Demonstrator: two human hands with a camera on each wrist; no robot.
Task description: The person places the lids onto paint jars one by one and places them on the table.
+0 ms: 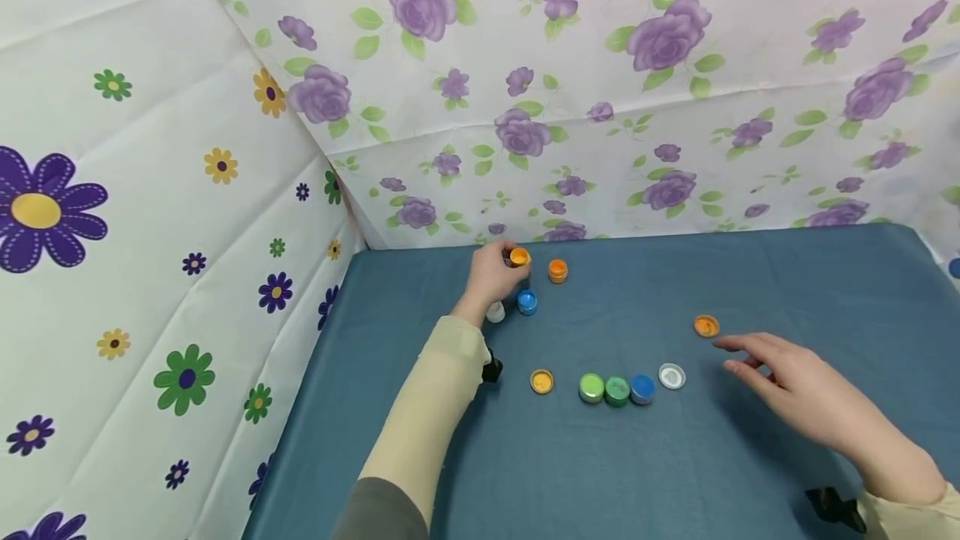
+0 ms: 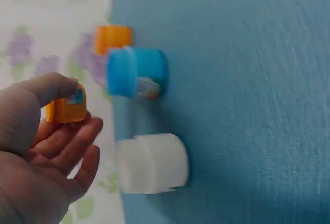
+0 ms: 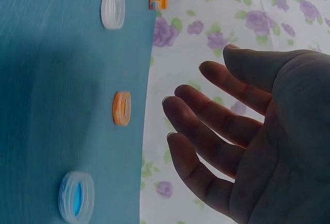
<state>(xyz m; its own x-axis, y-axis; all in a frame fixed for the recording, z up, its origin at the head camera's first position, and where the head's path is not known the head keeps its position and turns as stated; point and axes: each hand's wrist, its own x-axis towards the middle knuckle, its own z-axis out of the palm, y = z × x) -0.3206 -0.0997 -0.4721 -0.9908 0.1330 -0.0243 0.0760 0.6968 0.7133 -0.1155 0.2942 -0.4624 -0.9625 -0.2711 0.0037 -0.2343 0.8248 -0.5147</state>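
Note:
My left hand (image 1: 497, 273) pinches a small yellow-orange pot (image 1: 519, 257) between thumb and fingers, at the back left of the table. In the left wrist view the pot (image 2: 72, 105) is held off the cloth, beside a blue pot (image 2: 138, 72) and a white pot (image 2: 154, 163); an orange pot (image 2: 113, 38) stands beyond them. My right hand (image 1: 802, 394) hovers empty with relaxed fingers, nearest to an orange lid (image 1: 707, 326). The right wrist view shows that hand (image 3: 247, 126) holding nothing, with the orange lid (image 3: 122, 108) beside it.
A yellow lid (image 1: 542, 382), a light green capped pot (image 1: 592, 388), a dark green one (image 1: 617, 391), a blue one (image 1: 642, 389) and a white lid (image 1: 672, 376) lie across the middle of the blue cloth (image 1: 600, 473). Flowered curtains (image 1: 600, 90) hang behind and at the left.

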